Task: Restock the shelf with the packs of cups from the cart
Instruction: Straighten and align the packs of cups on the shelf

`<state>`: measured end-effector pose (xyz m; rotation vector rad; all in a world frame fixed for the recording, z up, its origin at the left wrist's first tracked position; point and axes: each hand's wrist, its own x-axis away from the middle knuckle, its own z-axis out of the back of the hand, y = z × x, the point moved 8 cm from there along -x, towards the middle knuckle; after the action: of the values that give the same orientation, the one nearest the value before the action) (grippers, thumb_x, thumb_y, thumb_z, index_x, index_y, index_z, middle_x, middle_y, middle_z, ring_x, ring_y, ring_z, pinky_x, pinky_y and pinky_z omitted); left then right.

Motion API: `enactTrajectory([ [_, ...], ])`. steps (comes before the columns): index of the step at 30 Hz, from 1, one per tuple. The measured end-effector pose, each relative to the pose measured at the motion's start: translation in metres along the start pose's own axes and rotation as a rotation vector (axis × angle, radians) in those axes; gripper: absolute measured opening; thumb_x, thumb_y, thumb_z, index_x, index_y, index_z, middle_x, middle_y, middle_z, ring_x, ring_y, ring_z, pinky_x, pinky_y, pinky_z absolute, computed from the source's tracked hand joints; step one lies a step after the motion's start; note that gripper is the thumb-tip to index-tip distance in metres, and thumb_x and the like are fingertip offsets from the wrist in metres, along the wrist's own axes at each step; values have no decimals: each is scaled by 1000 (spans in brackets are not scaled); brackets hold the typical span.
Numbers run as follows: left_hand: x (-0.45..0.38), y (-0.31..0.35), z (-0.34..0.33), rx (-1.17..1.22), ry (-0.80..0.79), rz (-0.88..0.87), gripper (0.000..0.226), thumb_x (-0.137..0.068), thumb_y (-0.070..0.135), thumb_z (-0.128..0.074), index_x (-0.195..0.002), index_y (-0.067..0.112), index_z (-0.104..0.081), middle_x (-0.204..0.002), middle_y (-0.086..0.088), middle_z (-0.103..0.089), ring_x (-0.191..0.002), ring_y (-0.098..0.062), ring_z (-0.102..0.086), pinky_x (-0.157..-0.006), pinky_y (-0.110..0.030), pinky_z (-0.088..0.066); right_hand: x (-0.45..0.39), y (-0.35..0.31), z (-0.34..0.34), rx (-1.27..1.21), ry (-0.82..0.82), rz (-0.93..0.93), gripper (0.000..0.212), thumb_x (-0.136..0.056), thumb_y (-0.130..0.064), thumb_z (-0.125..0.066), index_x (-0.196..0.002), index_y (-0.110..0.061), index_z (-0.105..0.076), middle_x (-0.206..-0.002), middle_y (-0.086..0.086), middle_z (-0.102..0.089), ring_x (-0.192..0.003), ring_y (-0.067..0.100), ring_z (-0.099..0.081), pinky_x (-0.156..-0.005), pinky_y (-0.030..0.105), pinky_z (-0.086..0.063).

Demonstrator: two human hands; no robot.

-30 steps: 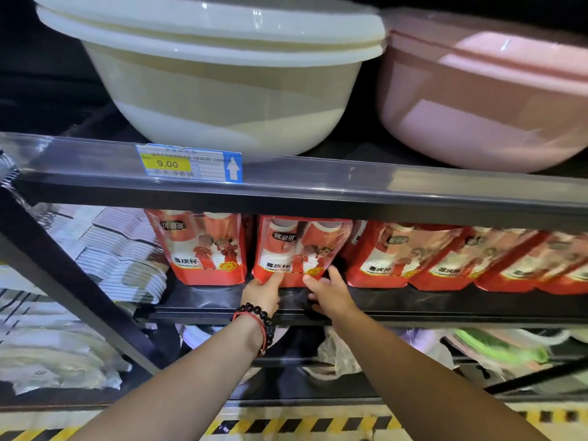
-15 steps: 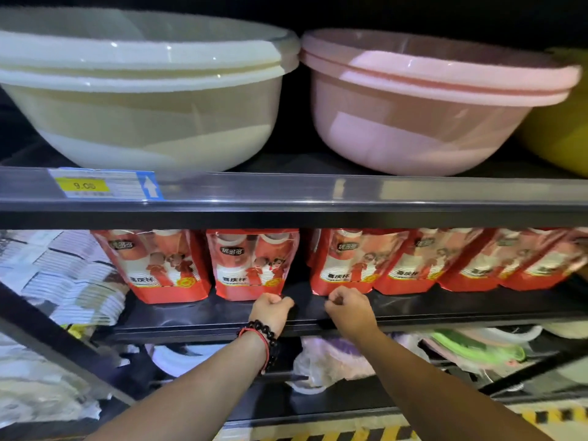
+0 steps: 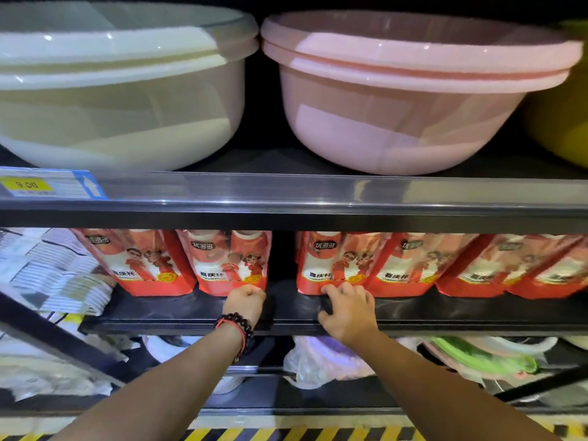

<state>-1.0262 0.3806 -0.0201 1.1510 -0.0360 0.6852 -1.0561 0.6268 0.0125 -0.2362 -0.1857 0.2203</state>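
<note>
Red plastic packs of cups stand in a row along the black shelf point(image 3: 191, 313), each printed with cartoon figures, a dark logo patch at the top and the characters 喜庆杯 near the bottom. The left hand point(image 3: 246, 302), with a dark bead bracelet point(image 3: 237, 323) on its wrist, is curled into a fist against the lower edge of the second pack point(image 3: 230, 262). The right hand point(image 3: 348, 308) pinches the bottom of the third pack point(image 3: 331, 262) with bent fingers. A dark gap separates these two packs. Above, a cream basin point(image 3: 121, 90) and a pink basin point(image 3: 407, 90) sit over a yellow price tag point(image 3: 28, 185) reading 9.00.
</note>
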Motion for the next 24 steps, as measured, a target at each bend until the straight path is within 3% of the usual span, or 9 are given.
enactTrajectory([
  [7,-7,4,14,-140,74,-28,27,-82,10,-63,-57,20,-68,-77,-8,-73,-80,-33,-67,-80,-32,-51,-2,4,-4,-43,-37,58,51,-84,-49,-53,-133,-37,-45,-115,-4,-47,-117,26,-40,-112,41,-27],
  [10,-4,6,15,-154,75,-48,31,-84,9,-62,-57,24,-67,-73,-1,-69,-79,-29,-64,-79,-28,-46,-2,5,-6,-104,-48,84,55,-84,-45,-56,-137,-36,-44,-121,-4,-48,-119,27,-37,-108,38,-32],
  [14,8,9,7,-298,47,-155,28,-83,7,-60,-57,17,-61,-60,3,-56,-57,-16,-50,-57,-23,-39,4,15,-9,-193,-95,180,62,-86,-36,-60,-145,-31,-44,-129,-5,-48,-127,20,-32,-110,33,-33],
  [16,13,10,5,-354,34,-221,26,-80,3,-60,-55,9,-54,-59,-2,-47,-58,-21,-43,-57,-26,-40,12,29,-7,-230,-96,212,57,-87,-31,-63,-142,-26,-51,-131,-4,-51,-129,17,-34,-111,28,-32],
  [19,20,6,10,-355,56,-239,19,-81,1,-62,-62,-2,-60,-68,-14,-54,-68,-26,-49,-64,-32,-38,22,68,0,-225,-42,175,43,-90,-21,-64,-132,-14,-63,-128,4,-60,-125,24,-48,-107,29,-37],
  [24,50,7,4,-304,158,-240,21,-84,3,-61,-63,4,-66,-69,-14,-63,-69,-31,-57,-63,-31,-40,26,140,23,-108,20,2,31,-92,-21,-55,-121,-18,-67,-114,5,-65,-114,27,-56,-92,36,-45],
])
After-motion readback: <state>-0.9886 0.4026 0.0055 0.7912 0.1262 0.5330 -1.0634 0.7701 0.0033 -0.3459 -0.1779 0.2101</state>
